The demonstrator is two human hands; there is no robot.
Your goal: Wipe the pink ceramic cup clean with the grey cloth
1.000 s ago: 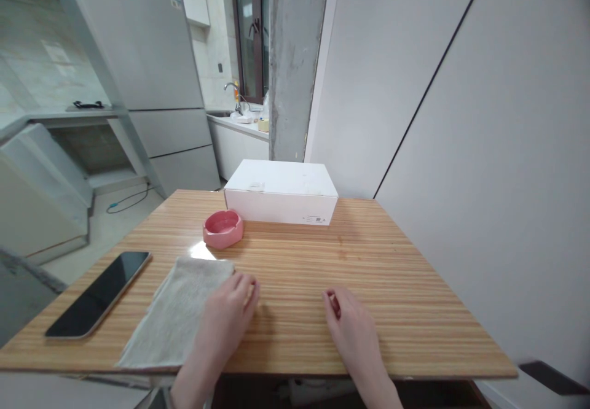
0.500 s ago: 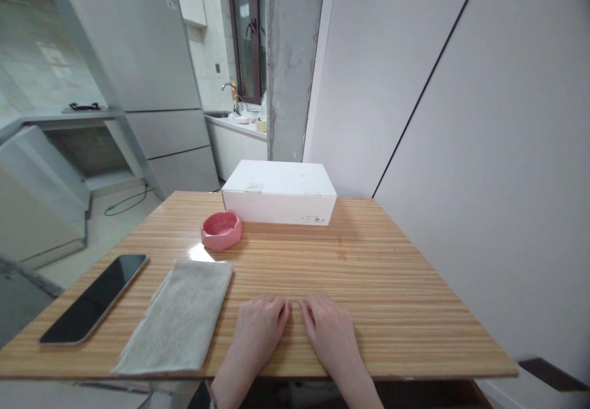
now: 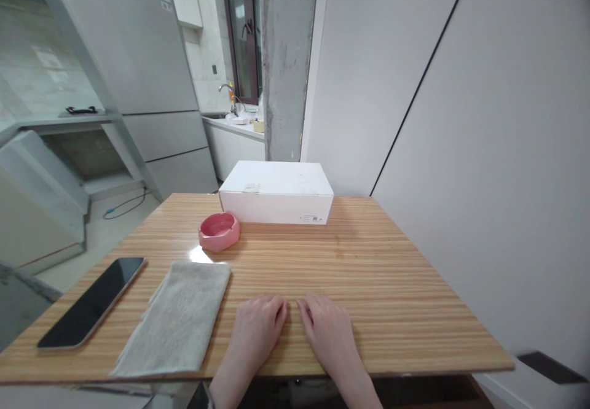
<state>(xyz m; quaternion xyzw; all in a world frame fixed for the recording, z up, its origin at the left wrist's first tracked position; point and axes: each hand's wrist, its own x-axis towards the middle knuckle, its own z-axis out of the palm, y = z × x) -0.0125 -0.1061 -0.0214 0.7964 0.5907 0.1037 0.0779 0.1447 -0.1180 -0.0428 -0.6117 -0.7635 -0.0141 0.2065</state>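
My left hand [image 3: 260,323] rests on the wooden table [image 3: 391,292] near its front edge, curled into a loose fist with the knuckles up. Beside it, a small gap away, lies my right hand [image 3: 326,324], closed in the same way. Nothing shows in either hand; the fingertips are tucked underneath. A folded grey cloth [image 3: 177,317] lies flat just left of my left hand, apart from it. Farther back stands a pink ashtray [image 3: 219,232] with notches in its rim.
A white box [image 3: 276,200] stands at the table's far end, just behind the ashtray. On the left edge lies a dark-screened phone [image 3: 94,304]. A white wall [image 3: 483,169] runs along the right side. A fridge [image 3: 152,71] and a sink counter are beyond the table.
The view has turned very slightly, so most things sit a little farther left in the picture. My hands and the objects keep their places on the table.
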